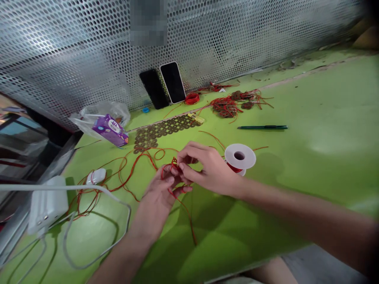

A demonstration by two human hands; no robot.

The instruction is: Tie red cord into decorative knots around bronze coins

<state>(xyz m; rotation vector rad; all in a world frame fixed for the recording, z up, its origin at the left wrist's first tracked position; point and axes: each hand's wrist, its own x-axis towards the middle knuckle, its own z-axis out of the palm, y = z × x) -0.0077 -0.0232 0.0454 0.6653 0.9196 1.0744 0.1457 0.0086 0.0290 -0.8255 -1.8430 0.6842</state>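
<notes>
Over the green table, my left hand and my right hand meet, both closed on red cord. Loops of the cord wrap round the left fingers, while the right thumb and forefinger pinch it. One loose end hangs down below the left hand. Other strands run off to the left across the table. What lies between the fingertips is partly hidden. Just behind my right hand stands a white spool with red cord on it.
Rows of round coins lie behind my hands, with a yellow cutter at their end. Corded coin bundles and a green pen are at right. Two phones lean on the mesh wall. At left are a purple carton and a white power bank.
</notes>
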